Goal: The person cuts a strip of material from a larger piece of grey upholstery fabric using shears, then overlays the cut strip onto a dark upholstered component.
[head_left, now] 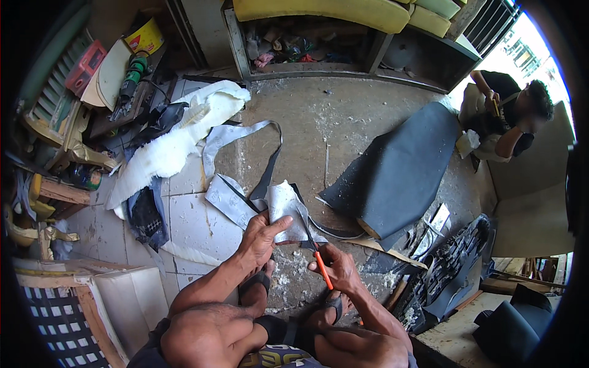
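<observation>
My left hand (259, 238) is closed on a piece of upholstery vinyl (282, 202), its pale grey backing turned up and its thumb lying across the front. In my right hand (341, 270) is a pair of scissors (323, 270) with orange handles. Their dark blades point up and away from me and lie against the right side of the piece; whether they are apart is too small to tell. Loose dark strips with pale backing (238, 134) curl over the floor just beyond my left hand. Farther right lies a large roll of black vinyl (408, 165).
White padding (165, 150) stretches along the left floor beside a green power tool (133, 76) and a red box (92, 61). A wooden frame with webbing (86, 306) stands near left. Black scraps (457, 264) lie at right. Another person (506, 113) sits at the far right.
</observation>
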{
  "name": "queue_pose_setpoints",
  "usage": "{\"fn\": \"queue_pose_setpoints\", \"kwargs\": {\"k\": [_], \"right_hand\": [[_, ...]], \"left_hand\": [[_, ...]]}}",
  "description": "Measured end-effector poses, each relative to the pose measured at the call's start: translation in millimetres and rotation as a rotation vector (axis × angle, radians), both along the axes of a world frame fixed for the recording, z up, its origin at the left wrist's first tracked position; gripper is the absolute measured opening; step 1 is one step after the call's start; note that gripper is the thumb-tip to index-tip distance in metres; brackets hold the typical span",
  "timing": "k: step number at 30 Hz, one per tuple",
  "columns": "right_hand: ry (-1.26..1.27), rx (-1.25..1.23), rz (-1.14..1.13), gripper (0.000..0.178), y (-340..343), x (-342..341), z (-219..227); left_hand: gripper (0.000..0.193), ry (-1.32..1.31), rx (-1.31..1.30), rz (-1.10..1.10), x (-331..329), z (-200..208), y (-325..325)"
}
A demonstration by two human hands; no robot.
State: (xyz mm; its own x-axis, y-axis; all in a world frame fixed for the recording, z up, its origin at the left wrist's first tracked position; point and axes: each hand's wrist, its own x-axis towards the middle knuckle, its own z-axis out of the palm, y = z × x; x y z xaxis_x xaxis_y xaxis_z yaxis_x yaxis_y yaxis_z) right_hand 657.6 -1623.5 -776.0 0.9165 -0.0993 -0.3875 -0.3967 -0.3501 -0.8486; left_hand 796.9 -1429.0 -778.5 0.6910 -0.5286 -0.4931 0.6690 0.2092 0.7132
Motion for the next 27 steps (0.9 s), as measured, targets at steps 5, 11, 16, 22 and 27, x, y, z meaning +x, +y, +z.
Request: {"fn": "queue_pose_setpoints", "kwargs": {"k": [5,11,16,22,27], "right_hand": [[-0.080,0.060,0.004,0.045,-3,1,-6],[0.069,0.129,-0.072,0.042,3,-9,-20],[0.079,0.153,-0.053,0.047,0,-6,-20],[0.031,0.161,0.023,0.042,-6,-13,-16],[0.031,0.225,0.079,0.031,-11,-12,-5]], "left_hand": [[0.031,-0.001,-0.013,-0.025,-5,-11,-1],[0.036,0.075,0.014,-0.080,-3,-6,2],[0.034,0.081,0.037,-0.159,2,-6,6],[0.033,0.012,0.077,-0.299,14,-18,18],[0.035,0.035,0.037,-0.355,23,-4,23]]}}
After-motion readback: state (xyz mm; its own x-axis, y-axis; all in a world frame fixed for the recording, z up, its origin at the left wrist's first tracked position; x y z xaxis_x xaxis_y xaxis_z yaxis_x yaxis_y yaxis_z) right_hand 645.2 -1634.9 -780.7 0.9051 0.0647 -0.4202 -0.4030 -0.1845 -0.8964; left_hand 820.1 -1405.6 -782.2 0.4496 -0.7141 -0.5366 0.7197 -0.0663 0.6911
